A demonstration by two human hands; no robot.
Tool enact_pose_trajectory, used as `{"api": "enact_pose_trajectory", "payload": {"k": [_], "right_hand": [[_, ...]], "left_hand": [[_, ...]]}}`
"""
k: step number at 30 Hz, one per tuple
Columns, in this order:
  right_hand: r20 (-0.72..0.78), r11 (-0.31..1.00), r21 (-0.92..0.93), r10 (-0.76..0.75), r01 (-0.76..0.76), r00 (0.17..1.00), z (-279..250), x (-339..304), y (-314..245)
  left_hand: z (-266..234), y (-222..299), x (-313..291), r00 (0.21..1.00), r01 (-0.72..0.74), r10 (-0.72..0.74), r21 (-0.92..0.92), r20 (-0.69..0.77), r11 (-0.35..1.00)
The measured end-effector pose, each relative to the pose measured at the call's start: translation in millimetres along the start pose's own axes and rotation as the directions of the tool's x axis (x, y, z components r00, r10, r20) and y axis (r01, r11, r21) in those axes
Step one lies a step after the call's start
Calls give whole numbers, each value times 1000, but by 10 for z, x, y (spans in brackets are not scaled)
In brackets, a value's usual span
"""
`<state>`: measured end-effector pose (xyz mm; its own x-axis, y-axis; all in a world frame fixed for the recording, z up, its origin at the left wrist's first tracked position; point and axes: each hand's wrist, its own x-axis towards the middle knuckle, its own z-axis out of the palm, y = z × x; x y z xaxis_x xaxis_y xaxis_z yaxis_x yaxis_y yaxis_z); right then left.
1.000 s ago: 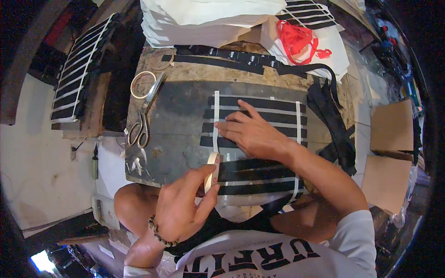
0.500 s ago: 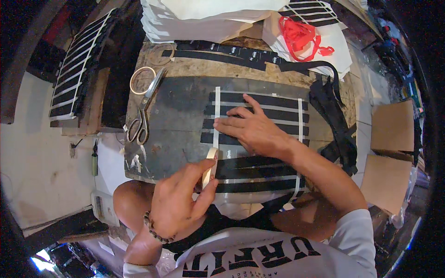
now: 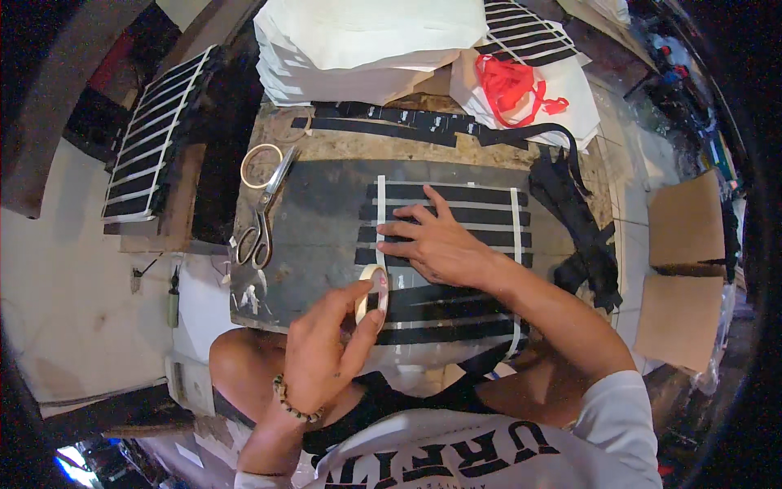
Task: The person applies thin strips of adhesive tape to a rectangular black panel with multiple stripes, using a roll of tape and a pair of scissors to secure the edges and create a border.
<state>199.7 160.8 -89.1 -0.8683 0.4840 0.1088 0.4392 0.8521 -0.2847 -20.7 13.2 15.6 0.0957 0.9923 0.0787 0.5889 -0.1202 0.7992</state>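
Several black fabric strips (image 3: 489,194) lie in parallel rows across the dark board (image 3: 309,220). A strip of pale tape (image 3: 381,196) runs over their left ends, and another pale tape strip (image 3: 515,220) crosses their right ends. My left hand (image 3: 330,334) grips a roll of masking tape (image 3: 362,306) on edge between thumb and fingers, at the lower end of the left tape strip. My right hand (image 3: 448,251) lies spread over the upper rows, its fingertips on the left tape strip and the black strips. The palm hides part of the rows beneath.
Scissors (image 3: 262,220) and another tape roll (image 3: 262,165) lie at the board's left. Black fabric pieces (image 3: 582,220) heap at its right. Behind stand a stack of white sheets (image 3: 358,41) and red ribbon (image 3: 505,90). Cardboard boxes (image 3: 684,318) stand far right.
The whole view has shifted slightly. The tape roll in my left hand has turned, showing more of its round side. My right hand stays spread on the strips.
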Motion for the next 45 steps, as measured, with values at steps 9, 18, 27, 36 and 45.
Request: {"api": "enact_pose_trajectory", "payload": {"k": [9,18,27,36,45], "right_hand": [[-8,1000,19,19,-19,1000,61,-42,-23],[18,997,-37,73,-72,997,161,-46,21],[1,997,25,74,-74,997,166,-65,-1],[-38,997,-21,69,-70,997,228,-45,1],[-50,995,14,98,-98,994,193,-56,-25]], "left_hand": [[74,-99,-212,994,108,-108,44,-2,993],[164,117,-385,998,49,-48,7,-42,999],[142,257,-560,997,53,-59,110,49,993],[255,297,-776,954,291,-298,298,-23,909],[226,255,-1032,999,-10,23,344,-35,939]]}}
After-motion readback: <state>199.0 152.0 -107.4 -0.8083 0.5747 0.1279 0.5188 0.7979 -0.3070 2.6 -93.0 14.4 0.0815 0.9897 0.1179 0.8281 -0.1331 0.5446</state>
